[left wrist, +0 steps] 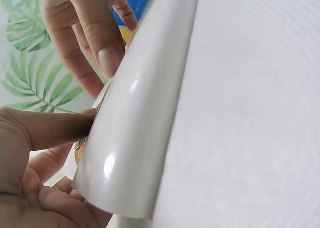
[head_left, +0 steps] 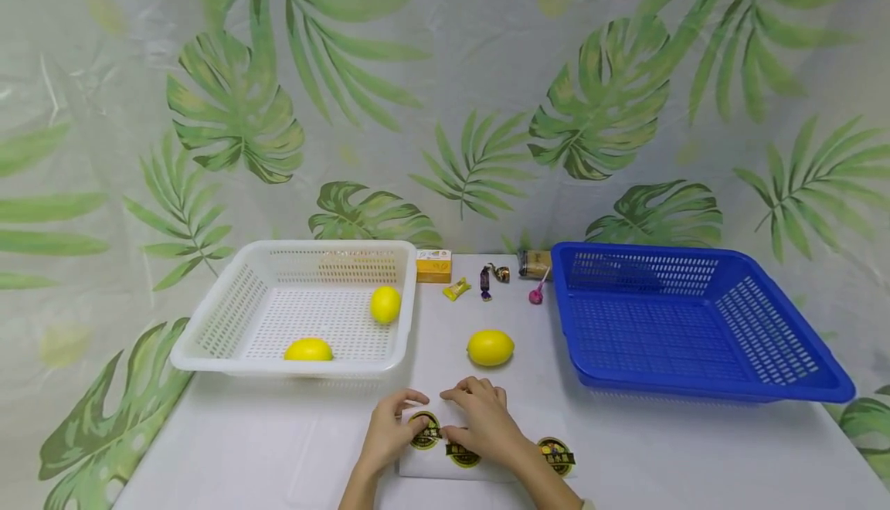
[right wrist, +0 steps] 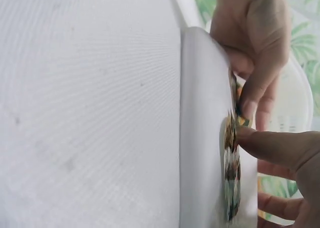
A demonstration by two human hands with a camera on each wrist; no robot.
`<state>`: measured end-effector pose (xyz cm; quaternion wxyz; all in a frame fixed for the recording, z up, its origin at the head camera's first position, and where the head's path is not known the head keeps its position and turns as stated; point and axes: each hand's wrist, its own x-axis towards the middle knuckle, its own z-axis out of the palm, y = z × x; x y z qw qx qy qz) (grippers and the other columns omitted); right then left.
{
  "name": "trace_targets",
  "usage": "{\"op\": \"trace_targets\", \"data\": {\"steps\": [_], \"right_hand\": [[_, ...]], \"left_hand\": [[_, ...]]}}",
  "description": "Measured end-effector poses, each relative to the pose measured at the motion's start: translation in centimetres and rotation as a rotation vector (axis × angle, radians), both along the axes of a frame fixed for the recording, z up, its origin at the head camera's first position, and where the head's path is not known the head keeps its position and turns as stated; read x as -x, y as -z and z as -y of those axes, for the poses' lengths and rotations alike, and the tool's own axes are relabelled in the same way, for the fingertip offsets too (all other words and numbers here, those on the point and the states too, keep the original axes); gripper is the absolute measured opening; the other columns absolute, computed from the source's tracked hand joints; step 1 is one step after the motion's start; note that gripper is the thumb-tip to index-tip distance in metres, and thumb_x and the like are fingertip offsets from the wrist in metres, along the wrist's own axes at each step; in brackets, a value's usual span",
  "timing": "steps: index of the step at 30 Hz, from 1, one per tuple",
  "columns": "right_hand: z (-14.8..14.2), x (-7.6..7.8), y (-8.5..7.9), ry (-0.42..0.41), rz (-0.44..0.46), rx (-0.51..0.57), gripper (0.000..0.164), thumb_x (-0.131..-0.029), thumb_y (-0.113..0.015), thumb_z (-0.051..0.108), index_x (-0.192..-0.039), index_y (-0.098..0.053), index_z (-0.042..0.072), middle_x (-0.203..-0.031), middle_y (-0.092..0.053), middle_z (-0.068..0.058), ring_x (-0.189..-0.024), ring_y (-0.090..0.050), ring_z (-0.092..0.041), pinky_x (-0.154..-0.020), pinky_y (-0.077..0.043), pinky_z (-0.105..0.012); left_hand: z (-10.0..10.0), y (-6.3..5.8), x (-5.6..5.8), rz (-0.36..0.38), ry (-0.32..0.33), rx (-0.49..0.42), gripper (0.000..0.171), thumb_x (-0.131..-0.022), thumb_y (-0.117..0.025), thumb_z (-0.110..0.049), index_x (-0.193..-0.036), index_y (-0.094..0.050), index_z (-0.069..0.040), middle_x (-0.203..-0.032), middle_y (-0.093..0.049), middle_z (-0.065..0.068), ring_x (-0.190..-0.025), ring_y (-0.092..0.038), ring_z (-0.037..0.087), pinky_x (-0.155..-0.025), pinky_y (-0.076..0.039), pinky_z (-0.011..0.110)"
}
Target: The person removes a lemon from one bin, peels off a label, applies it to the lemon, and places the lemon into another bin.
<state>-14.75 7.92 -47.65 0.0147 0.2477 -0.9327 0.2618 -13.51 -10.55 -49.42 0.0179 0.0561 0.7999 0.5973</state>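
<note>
Fingers (head_left: 412,396) of the left hand (head_left: 385,431) and right hand (head_left: 490,425) seem to us to pinch the sheet (head_left: 422,464), which lies beneath them on the table (head_left: 243,433), long axis running left to right; we find the left hand nearer the leftmost label (head_left: 426,439)

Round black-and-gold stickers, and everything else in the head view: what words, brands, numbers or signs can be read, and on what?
"品水果": rightmost round black-and-gold sticker, on the white glossy sheet.
"水果": leftmost sticker, partly covered by the left hand.
Middle sticker: partly hidden by the right hand, unreadable.
Orange-and-white rectangular box, brown packet: markings too small to read.
</note>
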Motion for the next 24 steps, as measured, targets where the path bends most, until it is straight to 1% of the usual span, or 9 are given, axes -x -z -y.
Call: {"op": "trace_targets", "data": {"steps": [5,8,11,13,14,17,18,20,24], "right_hand": [[-0.8,0.4,0.1,0.020,0.098,0.020,0.039,-0.081,-0.072,0.028,-0.114,-0.065,0.009,-0.105,-0.065,-0.007,-0.095,-0.057,-0.026,-0.074,-0.034,-0.044],[-1.5,0.8,-0.2,0.007,0.155,0.103,0.029,-0.083,-0.071,0.021,-0.108,-0.067,0.007,-0.104,-0.068,-0.008,-0.096,-0.061,-0.028,-0.075,-0.035,-0.046],[-2.0,1.2,-0.4,0.001,0.162,0.166,0.022,-0.084,-0.070,0.017,-0.102,-0.070,0.005,-0.102,-0.070,-0.008,-0.098,-0.062,-0.029,-0.078,-0.036,-0.050],[-2.4,1.3,-0.4,-0.005,0.166,0.184,0.021,-0.085,-0.069,0.017,-0.101,-0.070,0.003,-0.102,-0.070,-0.009,-0.098,-0.062,-0.030,-0.080,-0.036,-0.053],[-2.5,1.4,-0.5,-0.010,0.168,0.190,0.022,-0.085,-0.068,0.017,-0.102,-0.070,0.002,-0.103,-0.070,-0.010,-0.099,-0.061,-0.031,-0.081,-0.036,-0.055],[-3.0,1.7,-0.5,-0.036,0.183,0.220,0.023,-0.087,-0.066,0.018,-0.102,-0.069,0.000,-0.103,-0.070,-0.011,-0.101,-0.061,-0.033,-0.084,-0.035,-0.059],[-3.1,1.8,-0.5,-0.043,0.190,0.229,0.024,-0.088,-0.065,0.019,-0.102,-0.069,0.001,-0.103,-0.070,-0.011,-0.101,-0.061,-0.032,-0.085,-0.035,-0.061],[-3.1,2.0,-0.5,-0.052,0.204,0.254,0.025,-0.089,-0.065,0.023,-0.102,-0.070,0.002,-0.101,-0.070,-0.009,-0.099,-0.062,-0.030,-0.085,-0.035,-0.061],[-3.0,2.2,-0.6,-0.056,0.216,0.294,0.027,-0.088,-0.065,0.032,-0.099,-0.070,0.007,-0.097,-0.070,-0.002,-0.092,-0.062,-0.021,-0.085,-0.034,-0.060]], "left_hand": [[-0.1,0.4,0.2,-0.001,-0.016,-0.061,0.014,-0.076,-0.068,0.005,-0.090,-0.066,0.001,-0.095,-0.066,0.011,-0.106,-0.054,0.028,-0.096,-0.035,0.056],[-0.2,0.0,0.0,-0.034,0.002,-0.058,0.014,-0.076,-0.069,0.003,-0.090,-0.069,0.001,-0.094,-0.068,0.012,-0.103,-0.058,0.023,-0.100,-0.037,0.044],[-0.3,-0.2,0.0,-0.071,0.055,0.005,0.024,-0.074,-0.073,-0.001,-0.098,-0.071,-0.001,-0.099,-0.070,0.012,-0.099,-0.061,0.023,-0.091,-0.045,0.032],[-0.4,-0.4,0.0,-0.092,0.096,0.059,0.034,-0.073,-0.076,-0.006,-0.106,-0.070,-0.003,-0.105,-0.069,0.013,-0.102,-0.061,0.029,-0.092,-0.046,0.035],[-0.3,0.1,0.2,-0.106,0.115,0.081,0.039,-0.072,-0.077,-0.009,-0.110,-0.069,-0.005,-0.109,-0.068,0.012,-0.104,-0.061,0.030,-0.093,-0.045,0.037],[-0.5,0.0,0.2,-0.113,0.134,0.089,0.047,-0.071,-0.078,-0.011,-0.116,-0.066,-0.006,-0.115,-0.065,0.013,-0.109,-0.058,0.032,-0.097,-0.042,0.040],[-0.5,0.1,0.2,-0.099,0.136,0.060,0.046,-0.072,-0.077,-0.010,-0.116,-0.065,-0.005,-0.115,-0.065,0.013,-0.110,-0.057,0.029,-0.098,-0.041,0.037],[-0.6,0.1,0.2,-0.040,0.137,-0.057,0.041,-0.076,-0.073,-0.006,-0.115,-0.062,-0.001,-0.112,-0.065,0.016,-0.104,-0.060,0.024,-0.093,-0.045,0.031],[-1.1,-0.1,0.3,0.113,0.122,-0.345,0.035,-0.081,-0.065,0.002,-0.112,-0.052,0.009,-0.096,-0.067,0.017,-0.081,-0.067,0.016,-0.070,-0.054,0.024]]}}
